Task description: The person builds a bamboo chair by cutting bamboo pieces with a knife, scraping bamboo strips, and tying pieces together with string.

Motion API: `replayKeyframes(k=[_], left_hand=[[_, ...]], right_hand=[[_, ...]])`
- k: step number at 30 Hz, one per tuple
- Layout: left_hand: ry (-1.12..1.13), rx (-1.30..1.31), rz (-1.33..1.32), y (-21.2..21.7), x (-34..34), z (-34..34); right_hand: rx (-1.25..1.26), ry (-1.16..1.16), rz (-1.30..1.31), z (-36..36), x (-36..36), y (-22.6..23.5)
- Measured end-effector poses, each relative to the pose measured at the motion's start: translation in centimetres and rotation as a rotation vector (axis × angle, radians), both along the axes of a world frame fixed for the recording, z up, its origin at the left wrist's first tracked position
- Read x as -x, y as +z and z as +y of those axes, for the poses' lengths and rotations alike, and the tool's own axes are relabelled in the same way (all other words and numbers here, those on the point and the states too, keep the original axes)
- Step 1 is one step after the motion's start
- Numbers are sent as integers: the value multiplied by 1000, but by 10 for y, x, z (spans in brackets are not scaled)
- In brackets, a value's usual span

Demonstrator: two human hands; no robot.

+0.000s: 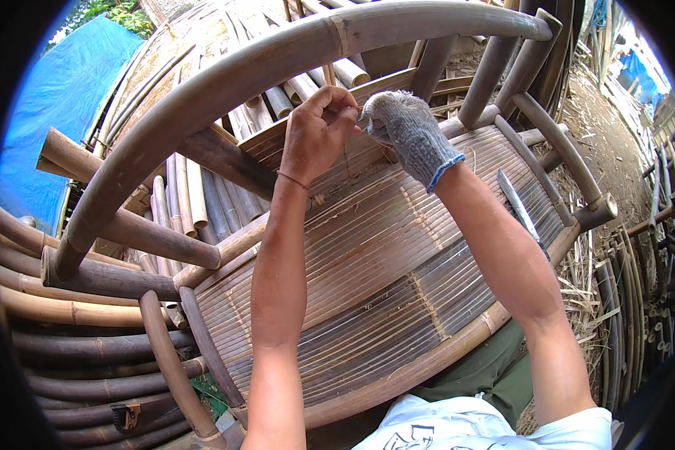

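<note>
A bamboo chair (427, 364) takes up most of the view, standing directly before the person, its near rail by the lap. Its slatted seat (375, 247) spreads beneath both forearms, mixed brown and darker strips crossed by short rows of pale binding. Along the far side bends a thick curved rail (255, 64), carried on shorter bamboo posts. A blue tarp (67, 105) hangs or lies at the upper left, and a pile of dark poles (97, 345) is stacked at the lower left. The two hands meet above the far edge of the seat, fingertips near one another. The right hand (412, 131) wears a gray knit glove with a blue cuff; its fingers are curled, but whether they clamp on anything cannot be told. The bare left hand (321, 131) has thumb and forefinger pinched together on a thin strand (346, 159), which hangs below it toward the seat's far edge. A knife (519, 204) lies on the right part of the seat, beside the right forearm, apart from both hands. A narrow dark bracelet (292, 180) circles the left wrist.
</note>
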State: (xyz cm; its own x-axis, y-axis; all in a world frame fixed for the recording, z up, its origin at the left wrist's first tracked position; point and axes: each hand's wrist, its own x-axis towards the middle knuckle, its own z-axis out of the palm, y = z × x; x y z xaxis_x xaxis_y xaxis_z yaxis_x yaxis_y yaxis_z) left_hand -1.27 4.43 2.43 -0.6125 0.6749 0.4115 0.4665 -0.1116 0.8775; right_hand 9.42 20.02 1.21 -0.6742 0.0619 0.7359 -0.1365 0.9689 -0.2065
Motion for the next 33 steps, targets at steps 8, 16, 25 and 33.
replayKeyframes(k=[8,16,25,33], left_hand=[[-16,45,19,6,-2,-4],[-30,-3,129,0,0,-2],[-34,-2,74,-7,11,-6],[-93,4,-38,-1,19,9]], right_hand=[[1275,205,-167,-24,-14,28],[1030,406,-159,-4,-22,7],[1293,253,-91,-4,-54,-22],[758,-170,-337,-11,-52,-73]])
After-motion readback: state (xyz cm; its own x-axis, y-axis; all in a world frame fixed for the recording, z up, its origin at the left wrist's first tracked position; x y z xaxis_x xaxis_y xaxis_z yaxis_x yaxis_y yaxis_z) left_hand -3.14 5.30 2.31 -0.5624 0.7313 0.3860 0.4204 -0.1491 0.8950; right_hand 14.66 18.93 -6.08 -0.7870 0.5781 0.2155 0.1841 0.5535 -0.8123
